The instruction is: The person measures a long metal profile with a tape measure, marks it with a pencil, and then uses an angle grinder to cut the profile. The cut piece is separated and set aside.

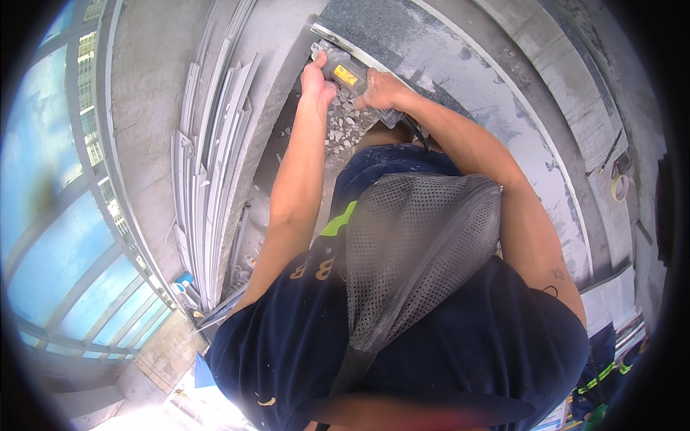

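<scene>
Both my hands are closed around a dusty grey handheld power tool with a yellow label, shaped like an angle grinder. My left hand grips it near its head end, at the far left. Further back along the body, my right hand wraps round it from the right. A dark cord trails from its rear end. The tool lies against a long pale strip along the edge of a speckled grey slab. Whatever disc or blade it carries is hidden from view.
Broken stone chips litter the gap below the tool. Long metal profiles are stacked on the left, beside a concrete ledge. A tape roll lies at the far right. Dark clothing with reflective stripes shows at lower right.
</scene>
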The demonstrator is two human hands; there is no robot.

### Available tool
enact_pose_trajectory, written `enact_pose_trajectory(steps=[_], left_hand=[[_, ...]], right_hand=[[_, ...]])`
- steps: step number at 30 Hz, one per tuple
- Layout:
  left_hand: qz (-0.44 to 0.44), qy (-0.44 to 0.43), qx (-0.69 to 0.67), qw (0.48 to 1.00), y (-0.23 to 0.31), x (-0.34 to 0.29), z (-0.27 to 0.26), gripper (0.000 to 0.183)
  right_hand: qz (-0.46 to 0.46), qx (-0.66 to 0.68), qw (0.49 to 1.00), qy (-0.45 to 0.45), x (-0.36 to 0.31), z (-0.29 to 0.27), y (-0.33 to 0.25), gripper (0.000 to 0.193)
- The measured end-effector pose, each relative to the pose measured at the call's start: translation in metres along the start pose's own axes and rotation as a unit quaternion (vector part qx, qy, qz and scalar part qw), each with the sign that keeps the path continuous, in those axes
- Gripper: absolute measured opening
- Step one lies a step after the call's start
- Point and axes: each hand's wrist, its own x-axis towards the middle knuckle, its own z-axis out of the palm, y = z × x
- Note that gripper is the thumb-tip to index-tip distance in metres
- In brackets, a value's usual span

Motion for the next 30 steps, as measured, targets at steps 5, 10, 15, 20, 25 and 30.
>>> enact_pose_trajectory(steps=[5, 10, 15, 20, 25, 30], left_hand=[[0.004, -0.007, 0.013, 1.0, 0.005, 0.009, -0.003, 0.037], [0.0, -0.009, 0.016, 1.0, 0.01, 0.016, -0.004, 0.037], [-0.006, 0.0, 0.015, 1.0, 0.013, 0.023, -0.004, 0.037], [-0.008, 0.002, 0.015, 1.0, 0.014, 0.028, -0.005, 0.036], [-0.006, 0.008, 0.011, 1.0, 0.013, 0.027, -0.004, 0.036], [-0.011, 0.001, 0.015, 1.0, 0.01, 0.019, -0.005, 0.035]], right_hand=[[-0.005, 0.002, 1.0, -0.001, 0.011, 0.001, 0.0, 0.088], [0.021, 0.001, 1.0, 0.001, 0.023, 0.003, -0.003, 0.083], [0.016, 0.002, 1.0, -0.005, 0.031, 0.002, -0.005, 0.083], [0.018, -0.007, 1.0, -0.012, 0.033, 0.0, -0.007, 0.084], [0.016, -0.005, 1.0, -0.005, 0.03, 0.0, -0.007, 0.086], [0.014, -0.004, 1.0, -0.008, 0.018, -0.001, -0.006, 0.087]])
